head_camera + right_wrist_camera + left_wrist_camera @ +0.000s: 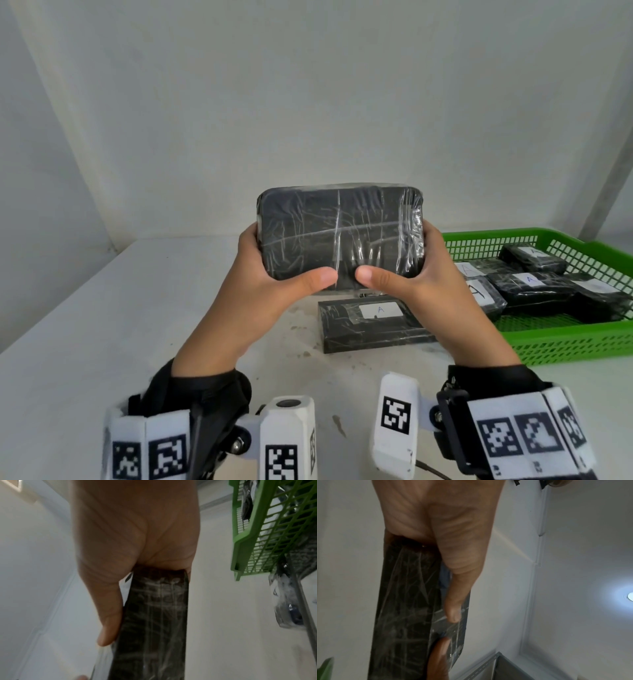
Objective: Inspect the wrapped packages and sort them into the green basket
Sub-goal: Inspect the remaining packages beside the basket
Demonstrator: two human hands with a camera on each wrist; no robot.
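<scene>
Currently the wrapped package (340,236) is held up above the table (102,308), left hand (274,277) and right hand (407,277) clamping its short ends, thumbs on the near face. Looks rigid, moderately heavy; film likely slick, so keep gripping the ends en route to the green basket (561,342).

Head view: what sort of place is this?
Probably a staged sorting bench, not a home: a bare white table against plain white walls, a green basket of labelled packages, and both hands gripping a wrapped package.

White tabletop (85,308), faintly stained near centre. One wrapped package (370,325), white label marked A, flat on it. Green basket (561,339) just right, on it.
</scene>
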